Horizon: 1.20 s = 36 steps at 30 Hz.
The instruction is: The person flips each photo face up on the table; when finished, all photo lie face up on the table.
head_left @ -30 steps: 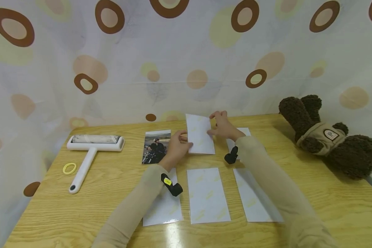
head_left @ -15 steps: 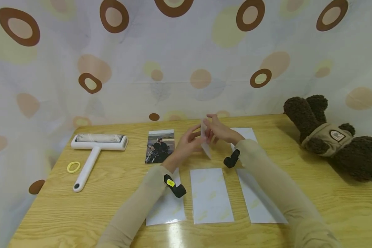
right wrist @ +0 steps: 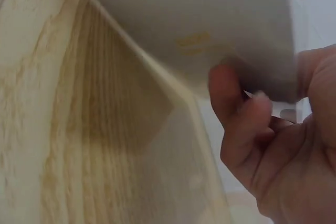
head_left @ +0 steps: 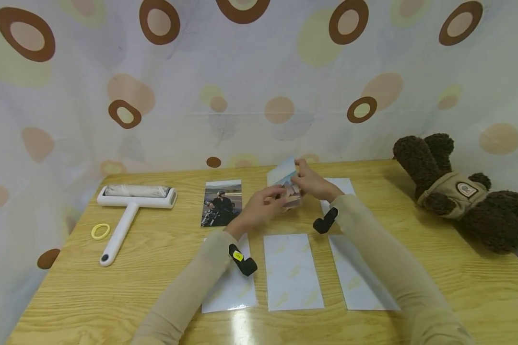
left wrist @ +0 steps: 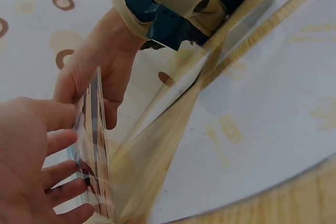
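Note:
A photo print is held tilted above the back middle of the table. My right hand pinches its right edge; in the right wrist view, fingers lie against its white back. The picture side, with pale blue and brownish tones, partly shows in the head view. My left hand is at its lower left; in the left wrist view, fairly straight fingers touch or nearly touch the print. Just left lies a face-up photo of a helmeted rider on a motorcycle.
White-backed prints lie face down: front middle, front left, front right, back right. A lint roller and yellow ring lie left. A brown teddy bear lies right, before a patterned curtain.
The print has turned from showing its white back, through edge-on, to partly showing its picture side. The left fingers have loosened while the right hand keeps its pinch.

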Tool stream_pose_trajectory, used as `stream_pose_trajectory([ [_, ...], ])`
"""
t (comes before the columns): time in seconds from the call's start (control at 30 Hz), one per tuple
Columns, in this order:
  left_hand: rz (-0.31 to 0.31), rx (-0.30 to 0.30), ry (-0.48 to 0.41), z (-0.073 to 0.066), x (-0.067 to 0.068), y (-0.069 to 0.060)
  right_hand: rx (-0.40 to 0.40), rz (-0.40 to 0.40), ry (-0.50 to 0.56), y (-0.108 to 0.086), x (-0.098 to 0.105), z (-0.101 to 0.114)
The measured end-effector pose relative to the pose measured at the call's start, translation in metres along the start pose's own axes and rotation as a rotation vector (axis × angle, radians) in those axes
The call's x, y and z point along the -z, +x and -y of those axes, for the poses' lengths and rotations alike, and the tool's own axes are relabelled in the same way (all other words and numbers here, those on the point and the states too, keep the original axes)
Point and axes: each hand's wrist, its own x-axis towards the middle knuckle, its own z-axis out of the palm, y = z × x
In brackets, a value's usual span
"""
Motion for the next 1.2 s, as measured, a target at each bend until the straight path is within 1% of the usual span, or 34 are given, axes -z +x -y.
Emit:
stream_pose_trajectory([
  [0.1, -0.001, -0.086, 0.228, 0.005, -0.001, 0.001, 0.013, -0.009, -0.06, 0.0, 0.0, -0.004],
  [0.13, -0.001, -0.119, 0.29, 0.007, -0.002, 0.001, 0.016, -0.01, -0.072, 0.0, 0.0, -0.005],
  [0.17, -0.001, -0.149, 0.335, 0.008, -0.002, 0.002, 0.018, -0.011, -0.077, 0.0, 0.0, -0.007],
  [0.27, -0.003, -0.18, 0.432, 0.009, -0.002, 0.0, 0.024, -0.012, -0.088, 0.0, 0.0, -0.012],
  [0.37, -0.02, -0.186, 0.504, 0.009, -0.001, -0.002, 0.033, -0.019, -0.085, 0.001, 0.0, -0.014],
  [0.43, -0.024, -0.176, 0.548, 0.009, 0.0, -0.003, 0.041, -0.026, -0.11, 0.002, -0.001, -0.017],
  [0.5, -0.014, -0.157, 0.596, 0.009, 0.002, -0.005, 0.052, -0.047, -0.175, 0.003, -0.002, -0.018],
  [0.63, 0.036, -0.1, 0.682, 0.008, 0.006, -0.006, 0.042, -0.098, -0.368, 0.007, -0.003, -0.021],
  [0.73, 0.082, -0.077, 0.709, 0.008, 0.009, -0.007, 0.014, -0.105, -0.463, 0.01, -0.003, -0.023],
  [0.9, 0.144, -0.071, 0.714, 0.009, 0.011, -0.008, -0.04, -0.118, -0.533, 0.008, -0.005, -0.026],
  [1.07, 0.152, -0.07, 0.694, 0.011, 0.011, -0.007, -0.029, -0.126, -0.541, 0.01, -0.005, -0.03],
  [1.2, 0.154, -0.063, 0.69, 0.012, 0.011, -0.006, -0.039, -0.135, -0.549, 0.01, -0.004, -0.031],
])
